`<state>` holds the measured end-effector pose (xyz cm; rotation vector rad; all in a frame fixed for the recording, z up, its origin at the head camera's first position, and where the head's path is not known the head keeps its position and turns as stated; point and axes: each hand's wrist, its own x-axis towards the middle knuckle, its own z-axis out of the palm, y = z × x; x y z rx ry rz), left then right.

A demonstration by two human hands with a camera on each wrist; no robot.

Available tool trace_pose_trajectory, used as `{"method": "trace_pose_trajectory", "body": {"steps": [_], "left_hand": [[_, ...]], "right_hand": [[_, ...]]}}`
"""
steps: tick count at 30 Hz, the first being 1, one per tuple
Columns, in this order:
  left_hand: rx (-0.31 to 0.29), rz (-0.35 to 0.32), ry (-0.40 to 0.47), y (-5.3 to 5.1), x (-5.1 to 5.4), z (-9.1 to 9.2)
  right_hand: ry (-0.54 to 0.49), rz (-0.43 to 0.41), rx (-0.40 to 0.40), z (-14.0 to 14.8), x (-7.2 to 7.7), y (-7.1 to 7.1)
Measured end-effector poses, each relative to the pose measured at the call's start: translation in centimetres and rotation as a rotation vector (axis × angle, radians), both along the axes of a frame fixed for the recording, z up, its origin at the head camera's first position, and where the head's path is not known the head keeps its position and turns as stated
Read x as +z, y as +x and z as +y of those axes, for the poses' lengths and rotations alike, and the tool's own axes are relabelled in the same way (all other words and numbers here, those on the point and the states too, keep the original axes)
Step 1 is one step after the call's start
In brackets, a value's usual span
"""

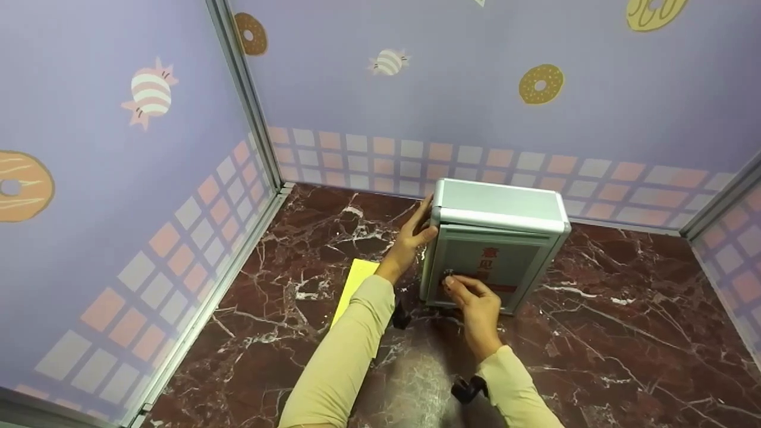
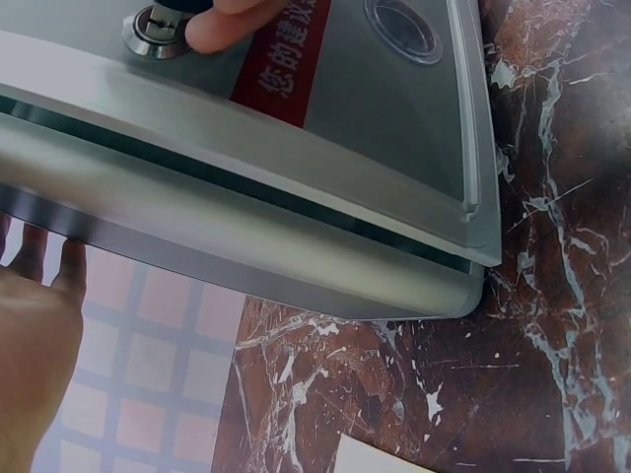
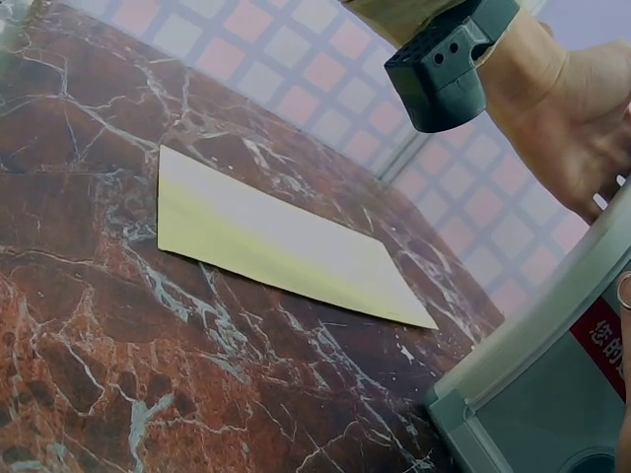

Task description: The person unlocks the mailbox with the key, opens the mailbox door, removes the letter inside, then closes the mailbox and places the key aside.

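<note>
A silver-grey metal suggestion box (image 1: pixel 502 199) with red lettering stands upright on the marbled surface. My left hand (image 1: pixel 406 246) rests against its left side, fingers extended along the side wall. At the front panel, my right hand (image 1: pixel 480 309) pinches a small key (image 2: pixel 166 20) between thumb and finger. In the left wrist view the key sits in the round metal lock (image 2: pixel 146 45), beside a red label (image 2: pixel 283 64). The front door (image 2: pixel 394 192) lies against the frame with a narrow dark gap along its edge.
A yellow sheet (image 1: pixel 358 279) lies on the dark red marbled surface (image 1: pixel 600 333), left of the box and partly behind my left forearm. Purple patterned panels (image 1: pixel 464 95) enclose the back and sides. A black wrist device (image 3: pixel 444 84) sits on my left wrist.
</note>
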<state>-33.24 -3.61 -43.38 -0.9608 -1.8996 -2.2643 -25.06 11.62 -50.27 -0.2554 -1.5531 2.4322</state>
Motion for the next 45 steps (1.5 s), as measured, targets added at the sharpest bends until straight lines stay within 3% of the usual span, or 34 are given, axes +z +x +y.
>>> {"method": "trace_pose_trajectory", "body": {"steps": [11,22,32,45], "left_hand": [[-0.003,0.002,0.007,-0.19,-0.12,0.05],[0.01,0.006,-0.015,-0.13,-0.02,-0.03],[-0.028,0.007,0.023,-0.38,-0.13,0.07],[0.01,0.01,-0.013,-0.3,-0.37,-0.04]], "right_hand": [[-0.017,0.029,-0.014,-0.18,0.06,-0.42],[-0.004,0.001,-0.025,-0.26,0.38,-0.77],[-0.017,0.001,-0.04,-0.36,0.41,-1.02],[0.018,-0.033,-0.065,-0.95,0.73,-0.64]]}}
